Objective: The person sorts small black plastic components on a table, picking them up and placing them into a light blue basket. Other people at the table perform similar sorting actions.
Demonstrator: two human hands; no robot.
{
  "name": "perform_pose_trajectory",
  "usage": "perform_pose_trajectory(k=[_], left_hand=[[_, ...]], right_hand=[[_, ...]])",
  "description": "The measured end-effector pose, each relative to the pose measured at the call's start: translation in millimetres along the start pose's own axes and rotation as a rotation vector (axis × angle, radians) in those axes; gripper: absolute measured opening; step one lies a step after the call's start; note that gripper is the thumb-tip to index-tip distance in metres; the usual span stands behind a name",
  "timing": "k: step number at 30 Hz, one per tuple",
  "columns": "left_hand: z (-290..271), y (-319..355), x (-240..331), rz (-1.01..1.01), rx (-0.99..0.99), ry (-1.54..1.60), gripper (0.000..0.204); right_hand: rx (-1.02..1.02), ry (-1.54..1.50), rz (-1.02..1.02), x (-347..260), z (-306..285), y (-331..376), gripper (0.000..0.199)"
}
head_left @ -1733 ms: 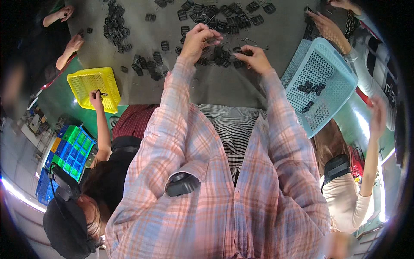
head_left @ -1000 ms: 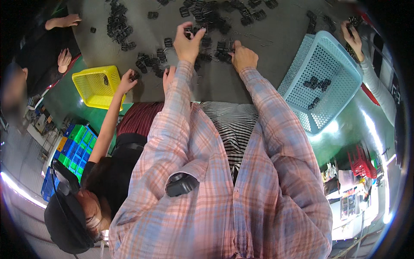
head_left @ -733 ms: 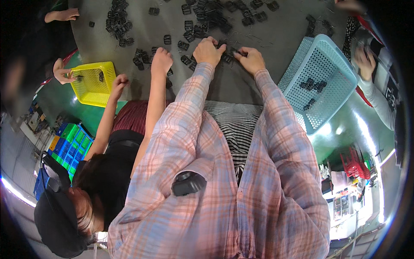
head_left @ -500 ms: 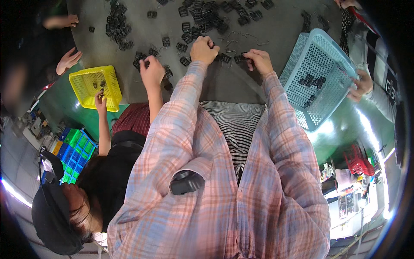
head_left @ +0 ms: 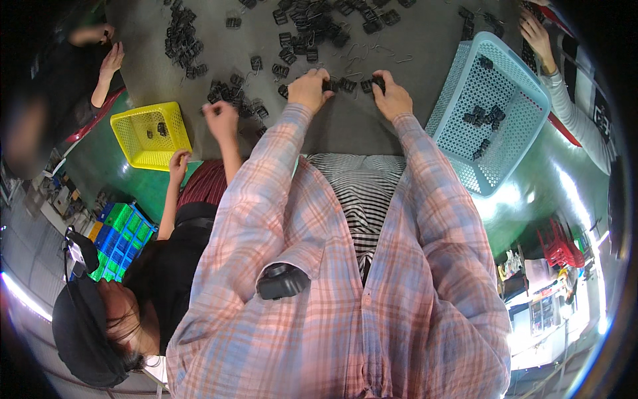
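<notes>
My left hand (head_left: 309, 91) is closed, thumb and fingers pinching a small black slotted piece (head_left: 327, 86) that looks like a plastic buckle. Opposite it, my right hand (head_left: 393, 96) pinches a similar black piece (head_left: 379, 83), partly hidden by the fingers. Between my hands lie more such pieces, among them one black piece (head_left: 347, 85) close to the left thumb and another black piece (head_left: 366, 86) beside the right fingertips. Thin bent wires (head_left: 362, 54) lie on the grey table just beyond.
Piles of black pieces (head_left: 312, 23) spread over the grey table (head_left: 425, 86). A light blue basket (head_left: 438, 120) at right and a yellow basket (head_left: 153, 159) at left hold several pieces. A neighbour's hand (head_left: 222, 120) works close on my left; another person's hand (head_left: 537, 40) is at far right.
My hands have drawn slightly nearer, still at the pieces. The right-hand person's hand has left the blue basket, where another black piece now shows. The left neighbour's lower hand has moved off the yellow basket.
</notes>
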State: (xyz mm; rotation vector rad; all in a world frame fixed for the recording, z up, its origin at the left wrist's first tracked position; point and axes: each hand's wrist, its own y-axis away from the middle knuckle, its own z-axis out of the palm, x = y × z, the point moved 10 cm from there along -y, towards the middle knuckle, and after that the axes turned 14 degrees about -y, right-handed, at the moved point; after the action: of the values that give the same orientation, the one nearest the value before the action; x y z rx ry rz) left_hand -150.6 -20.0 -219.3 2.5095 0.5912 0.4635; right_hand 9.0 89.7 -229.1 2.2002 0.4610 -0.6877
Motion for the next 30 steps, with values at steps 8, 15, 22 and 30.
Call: perform_pose_trajectory(k=[8, 15, 22, 30], left_hand=[[5, 4, -26, -0.245, 0.079, 0.779, 0.013], [-12, 7, -12, -0.272, -0.150, 1.438, 0.037], [30, 12, -33, -0.443, -0.185, 1.361, 0.029], [19, 17, -4, -0.408, -0.053, 1.599, 0.022]], right_hand=[[-0.192, 0.283, 0.039, 1, 28, 5, 0.038], [-0.249, -0.643, 0.113, -24, -22, 28, 0.031], [0.255, -0.460, -0.034, -18, -175, 94, 0.031], [0.353, 0.265, 0.315, 77, -207, 122, 0.040]])
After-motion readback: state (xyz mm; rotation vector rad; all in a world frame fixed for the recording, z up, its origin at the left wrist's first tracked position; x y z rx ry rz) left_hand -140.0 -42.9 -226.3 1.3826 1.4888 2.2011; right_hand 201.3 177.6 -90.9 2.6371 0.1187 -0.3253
